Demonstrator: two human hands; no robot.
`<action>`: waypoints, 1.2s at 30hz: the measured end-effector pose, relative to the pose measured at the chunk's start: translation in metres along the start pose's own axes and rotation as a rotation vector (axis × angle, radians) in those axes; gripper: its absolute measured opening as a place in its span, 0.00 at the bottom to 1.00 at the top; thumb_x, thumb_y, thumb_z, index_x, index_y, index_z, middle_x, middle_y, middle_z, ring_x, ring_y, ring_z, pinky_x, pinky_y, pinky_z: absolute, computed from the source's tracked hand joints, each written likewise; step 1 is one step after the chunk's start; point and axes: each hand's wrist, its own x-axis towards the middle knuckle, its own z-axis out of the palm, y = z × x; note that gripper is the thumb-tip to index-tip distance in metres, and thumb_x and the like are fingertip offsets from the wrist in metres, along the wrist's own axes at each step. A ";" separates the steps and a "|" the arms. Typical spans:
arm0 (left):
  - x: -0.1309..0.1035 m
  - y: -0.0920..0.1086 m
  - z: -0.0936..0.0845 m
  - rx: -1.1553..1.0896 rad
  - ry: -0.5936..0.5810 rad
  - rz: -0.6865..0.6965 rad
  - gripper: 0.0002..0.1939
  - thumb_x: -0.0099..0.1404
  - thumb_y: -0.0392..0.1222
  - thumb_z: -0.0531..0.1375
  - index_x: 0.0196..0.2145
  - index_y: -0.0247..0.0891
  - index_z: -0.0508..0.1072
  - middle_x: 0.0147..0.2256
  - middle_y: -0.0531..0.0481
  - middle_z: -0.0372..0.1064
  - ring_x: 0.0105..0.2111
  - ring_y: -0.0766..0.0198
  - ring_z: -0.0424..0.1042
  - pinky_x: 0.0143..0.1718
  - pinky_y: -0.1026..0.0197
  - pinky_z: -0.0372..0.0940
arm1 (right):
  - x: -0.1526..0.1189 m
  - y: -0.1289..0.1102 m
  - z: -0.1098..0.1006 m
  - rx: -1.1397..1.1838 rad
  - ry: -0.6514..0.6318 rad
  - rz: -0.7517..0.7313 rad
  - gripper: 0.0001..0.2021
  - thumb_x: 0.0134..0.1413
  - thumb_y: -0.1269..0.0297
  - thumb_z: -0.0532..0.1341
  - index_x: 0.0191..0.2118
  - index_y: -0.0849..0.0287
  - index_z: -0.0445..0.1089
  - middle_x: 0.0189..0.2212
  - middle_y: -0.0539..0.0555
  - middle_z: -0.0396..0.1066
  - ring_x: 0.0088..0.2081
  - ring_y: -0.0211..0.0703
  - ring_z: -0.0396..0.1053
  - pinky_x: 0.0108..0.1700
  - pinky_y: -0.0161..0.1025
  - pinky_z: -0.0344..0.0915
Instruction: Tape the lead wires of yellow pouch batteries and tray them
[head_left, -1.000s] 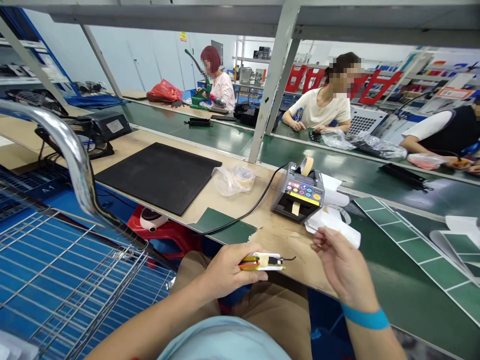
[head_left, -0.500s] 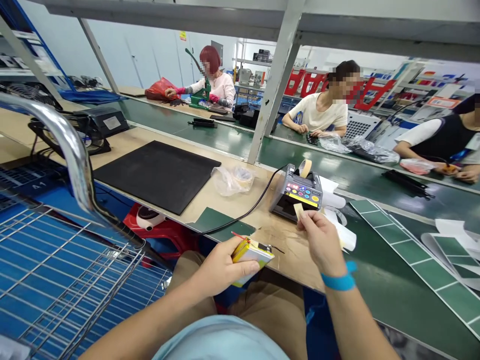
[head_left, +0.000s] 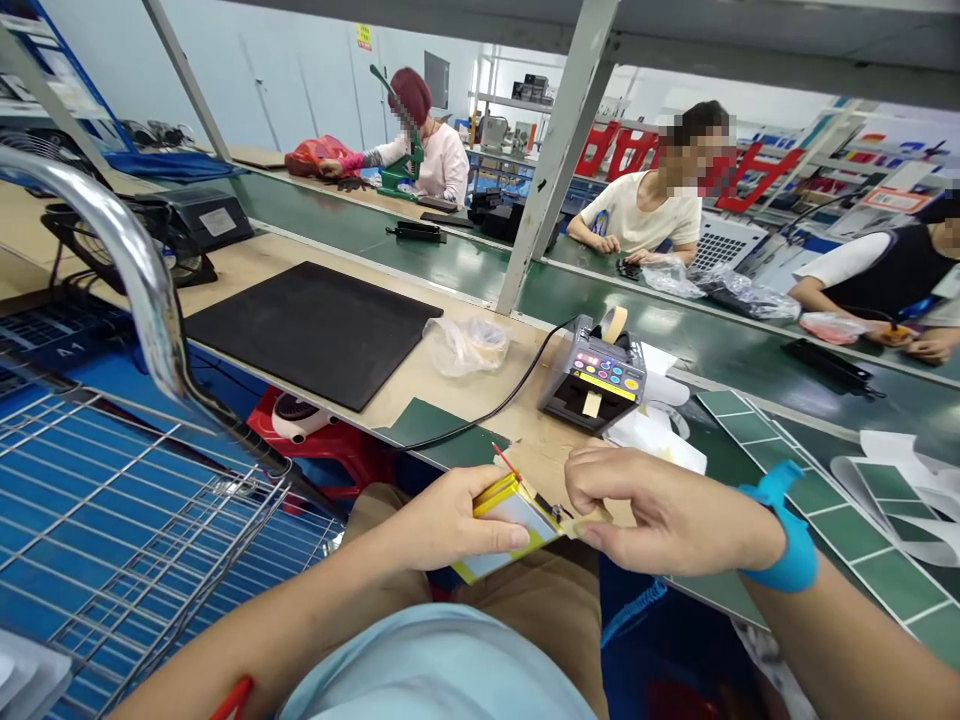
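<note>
My left hand point(head_left: 469, 520) is closed around a flat battery pack point(head_left: 517, 520), silvery with yellow edges, held tilted above my lap. A red wire and a dark wire come off its upper end. At that end my right hand point(head_left: 637, 505), wearing a blue wrist strap point(head_left: 787, 530), pinches a short piece of pale tape point(head_left: 576, 525) against or very close to the pack's corner. Behind the hands stands a tape dispenser point(head_left: 592, 375) with a tape roll on top and a fresh strip point(head_left: 592, 403) sticking out of its front slot.
A black mat point(head_left: 315, 335) and a clear plastic bag point(head_left: 466, 345) lie on the bench. Green label sheets point(head_left: 817, 500) stretch along the right. A wire rack point(head_left: 150, 560) with a chrome handle stands at my left. Several people work across the bench.
My right hand has moved from the dispenser toward me, bringing the tape piece to the battery pack's end. Another strip now protrudes from the dispenser. My left hand keeps hold of the pack.
</note>
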 end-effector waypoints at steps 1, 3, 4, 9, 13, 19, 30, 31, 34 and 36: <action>0.000 0.000 0.000 0.003 -0.003 -0.005 0.15 0.55 0.41 0.64 0.40 0.33 0.72 0.28 0.56 0.64 0.26 0.70 0.59 0.29 0.69 0.57 | 0.002 -0.001 0.001 0.010 -0.011 -0.006 0.09 0.52 0.71 0.53 0.23 0.58 0.53 0.23 0.48 0.59 0.27 0.36 0.54 0.33 0.35 0.55; -0.002 0.001 0.000 0.014 -0.005 -0.019 0.14 0.55 0.41 0.64 0.38 0.32 0.71 0.27 0.56 0.63 0.26 0.71 0.58 0.27 0.69 0.55 | 0.004 -0.002 0.002 0.026 -0.033 -0.017 0.09 0.50 0.72 0.53 0.23 0.58 0.52 0.23 0.48 0.59 0.27 0.36 0.54 0.33 0.35 0.55; -0.002 0.001 -0.001 0.023 -0.006 -0.025 0.13 0.55 0.41 0.64 0.37 0.32 0.71 0.27 0.56 0.62 0.25 0.71 0.57 0.27 0.70 0.54 | 0.005 -0.002 0.003 0.031 -0.042 -0.022 0.09 0.49 0.72 0.53 0.23 0.58 0.52 0.23 0.48 0.59 0.27 0.36 0.54 0.33 0.35 0.55; -0.002 0.000 0.000 0.084 0.013 -0.040 0.13 0.55 0.42 0.64 0.35 0.31 0.69 0.26 0.57 0.59 0.25 0.71 0.55 0.26 0.70 0.52 | 0.010 -0.001 0.005 0.016 -0.047 -0.016 0.09 0.47 0.73 0.51 0.21 0.58 0.50 0.21 0.48 0.57 0.27 0.36 0.53 0.32 0.35 0.55; -0.002 0.001 0.001 0.065 -0.003 -0.026 0.13 0.54 0.42 0.64 0.35 0.32 0.70 0.27 0.57 0.59 0.26 0.71 0.56 0.27 0.70 0.54 | 0.010 0.001 0.008 0.002 -0.028 -0.020 0.09 0.46 0.73 0.52 0.21 0.58 0.51 0.22 0.48 0.57 0.27 0.36 0.54 0.32 0.35 0.55; -0.002 0.001 0.001 0.086 0.004 -0.020 0.11 0.55 0.40 0.64 0.35 0.33 0.69 0.28 0.57 0.60 0.27 0.70 0.57 0.28 0.69 0.55 | 0.011 0.004 0.012 -0.032 0.001 -0.011 0.08 0.46 0.74 0.52 0.22 0.58 0.53 0.22 0.47 0.58 0.27 0.36 0.54 0.33 0.35 0.55; -0.003 0.013 -0.001 0.519 0.214 0.158 0.12 0.58 0.42 0.62 0.40 0.35 0.71 0.34 0.53 0.68 0.32 0.65 0.65 0.34 0.67 0.58 | -0.011 -0.006 0.025 -0.098 0.266 0.383 0.24 0.51 0.57 0.62 0.53 0.54 0.58 0.29 0.49 0.62 0.30 0.39 0.60 0.31 0.35 0.58; -0.003 0.014 -0.001 0.556 0.220 0.180 0.12 0.58 0.42 0.62 0.40 0.35 0.71 0.33 0.53 0.68 0.31 0.66 0.65 0.34 0.67 0.58 | -0.014 -0.004 0.028 -0.042 0.333 0.396 0.32 0.50 0.56 0.63 0.59 0.52 0.50 0.32 0.49 0.63 0.31 0.39 0.60 0.34 0.36 0.60; -0.002 0.016 -0.002 0.604 0.205 0.217 0.11 0.59 0.42 0.62 0.39 0.36 0.71 0.31 0.54 0.68 0.30 0.66 0.65 0.33 0.67 0.57 | -0.022 0.004 0.038 0.220 0.575 0.397 0.36 0.51 0.56 0.63 0.62 0.50 0.46 0.35 0.51 0.62 0.33 0.38 0.60 0.40 0.38 0.62; -0.001 0.015 -0.001 0.538 0.214 0.222 0.11 0.59 0.41 0.62 0.39 0.36 0.71 0.31 0.54 0.67 0.30 0.66 0.64 0.32 0.67 0.57 | -0.024 0.009 0.049 0.518 0.723 0.392 0.29 0.50 0.55 0.64 0.56 0.52 0.55 0.34 0.51 0.61 0.34 0.38 0.61 0.37 0.36 0.62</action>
